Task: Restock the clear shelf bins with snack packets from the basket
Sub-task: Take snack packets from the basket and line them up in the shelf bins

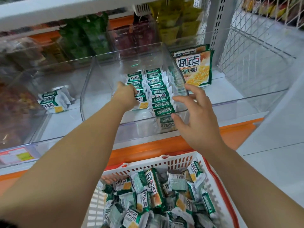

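Note:
A clear shelf bin stands at the middle of the shelf with two rows of green-and-white snack packets stacked inside. My left hand reaches into the bin and grips a packet at the front of the left row. My right hand hovers at the bin's front right corner, fingers spread and holding nothing. Below, the white and orange basket holds several loose packets of the same kind.
A neighbouring clear bin on the left holds a few packets. A large green biscuit bag stands right of the middle bin. Upper bins hold other snacks. A white wire rack rises at right, and an orange shelf edge runs below.

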